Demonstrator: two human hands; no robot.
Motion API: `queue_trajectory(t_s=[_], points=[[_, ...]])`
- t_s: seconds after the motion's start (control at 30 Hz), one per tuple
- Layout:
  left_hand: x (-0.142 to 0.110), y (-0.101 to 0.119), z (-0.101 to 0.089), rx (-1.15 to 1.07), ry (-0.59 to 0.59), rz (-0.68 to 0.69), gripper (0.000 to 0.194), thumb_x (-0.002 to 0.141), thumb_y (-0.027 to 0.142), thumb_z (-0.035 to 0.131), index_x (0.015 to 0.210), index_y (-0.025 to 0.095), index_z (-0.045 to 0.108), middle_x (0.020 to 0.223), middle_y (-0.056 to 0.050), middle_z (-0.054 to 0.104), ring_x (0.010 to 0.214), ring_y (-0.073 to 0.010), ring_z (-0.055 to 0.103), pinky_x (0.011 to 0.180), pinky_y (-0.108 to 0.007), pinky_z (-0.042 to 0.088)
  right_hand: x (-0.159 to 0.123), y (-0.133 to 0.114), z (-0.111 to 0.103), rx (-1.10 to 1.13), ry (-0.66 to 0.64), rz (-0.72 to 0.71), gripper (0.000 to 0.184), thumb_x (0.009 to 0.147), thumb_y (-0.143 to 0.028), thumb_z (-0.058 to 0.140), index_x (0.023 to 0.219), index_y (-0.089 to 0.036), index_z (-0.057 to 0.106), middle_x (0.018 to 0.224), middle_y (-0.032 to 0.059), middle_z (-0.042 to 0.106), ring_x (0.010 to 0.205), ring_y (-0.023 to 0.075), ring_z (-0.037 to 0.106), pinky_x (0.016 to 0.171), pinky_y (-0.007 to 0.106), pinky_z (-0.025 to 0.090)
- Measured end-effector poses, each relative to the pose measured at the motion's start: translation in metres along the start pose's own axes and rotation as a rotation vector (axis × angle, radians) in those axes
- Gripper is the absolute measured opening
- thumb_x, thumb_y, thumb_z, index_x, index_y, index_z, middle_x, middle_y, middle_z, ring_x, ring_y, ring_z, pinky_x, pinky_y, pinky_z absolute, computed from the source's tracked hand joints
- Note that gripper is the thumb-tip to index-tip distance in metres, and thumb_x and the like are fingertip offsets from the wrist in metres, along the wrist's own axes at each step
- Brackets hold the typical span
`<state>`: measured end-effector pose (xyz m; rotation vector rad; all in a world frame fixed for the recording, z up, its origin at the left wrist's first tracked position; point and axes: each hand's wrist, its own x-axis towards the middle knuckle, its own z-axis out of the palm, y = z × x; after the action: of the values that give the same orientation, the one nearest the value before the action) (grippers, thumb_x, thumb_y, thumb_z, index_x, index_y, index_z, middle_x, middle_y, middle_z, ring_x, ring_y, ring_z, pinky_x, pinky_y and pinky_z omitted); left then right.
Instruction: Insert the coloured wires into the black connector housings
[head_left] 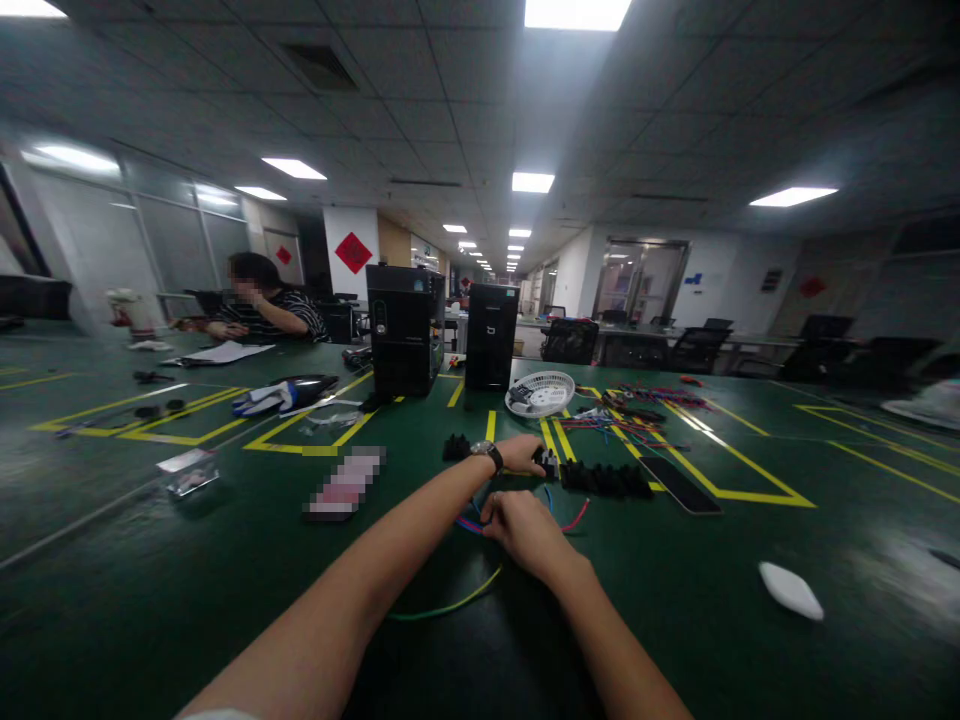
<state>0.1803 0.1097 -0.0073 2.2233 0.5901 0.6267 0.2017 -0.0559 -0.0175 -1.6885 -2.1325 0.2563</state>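
My left hand (523, 455), with a watch (489, 455) on its wrist, reaches across the table to the row of small black parts. Its fingers are closed at a small black-and-grey part (549, 463), which they partly cover. Closer to me, my right hand (519, 522) is closed in a pinch around thin electrical wires (469, 523), blue and reddish. A red wire end (577, 517) sticks out to the right of it. A yellow-green wire (457, 606) curves over the table below both hands. More black parts (607, 479) lie in a line just right of my left hand.
Two black computer towers (405, 330) stand ahead. Near them are a white basket (540, 394) and a tangle of coloured wires (645, 400). A dark phone-like slab (681, 485) and a white mouse-like object (791, 590) lie right. Across the table at left sits a person (281, 310).
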Motion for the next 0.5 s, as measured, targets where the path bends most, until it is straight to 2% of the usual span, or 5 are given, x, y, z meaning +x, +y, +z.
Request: queue_trajectory(t_s=[0.1,0.17,0.3,0.4,0.5], points=[[-0.013,0.001,-0.017,0.002,0.021,0.015,0.039,0.046,0.019,0.083,0.077,0.014,0.060,0.074,-0.004,0.060,0.081,-0.0248,0.059,0.084,-0.039,0.046,0.002,0.004,0.000,0.053,-0.023,0.022,0.016,0.076,-0.017,0.067,0.091,-0.022,0.065,0.074,-0.0018,0.068,0.070,0.0131,0.062,0.058,0.021,0.032],[-0.031,0.000,-0.034,-0.089,0.076,0.024,0.050,0.049,0.017,0.082,0.092,0.014,0.057,0.079,-0.003,0.060,0.079,-0.0204,0.059,0.079,-0.036,0.047,0.004,0.005,0.000,0.068,-0.021,0.027,0.017,0.076,-0.017,0.067,0.092,-0.022,0.065,0.074,-0.0019,0.068,0.070,0.0131,0.061,0.058,0.021,0.032],[-0.091,0.002,-0.066,-0.532,0.237,-0.083,0.056,0.065,0.015,0.073,0.110,0.019,0.040,0.084,-0.002,0.061,0.068,-0.0132,0.062,0.069,-0.030,0.050,0.008,0.004,0.000,0.066,0.036,0.026,0.018,0.082,-0.019,0.059,0.100,-0.021,0.064,0.080,0.0016,0.069,0.076,0.0158,0.063,0.065,0.023,0.037],[-0.141,0.002,-0.079,-0.853,0.341,-0.125,0.061,0.066,0.006,0.069,0.109,0.024,0.031,0.103,-0.007,0.062,0.078,-0.0152,0.068,0.076,-0.031,0.052,0.011,0.004,-0.002,0.011,0.108,0.031,0.023,0.088,-0.018,0.048,0.101,-0.018,0.066,0.097,0.0081,0.069,0.091,0.0196,0.062,0.078,0.027,0.039],[-0.180,0.000,-0.081,-1.000,0.426,-0.133,0.064,0.064,-0.003,0.065,0.107,0.027,0.028,0.121,-0.009,0.056,0.090,-0.0179,0.068,0.085,-0.039,0.052,0.013,0.002,-0.004,-0.011,0.212,0.043,0.026,0.089,-0.017,0.042,0.100,-0.015,0.066,0.102,0.0111,0.068,0.096,0.0209,0.061,0.083,0.029,0.039]])
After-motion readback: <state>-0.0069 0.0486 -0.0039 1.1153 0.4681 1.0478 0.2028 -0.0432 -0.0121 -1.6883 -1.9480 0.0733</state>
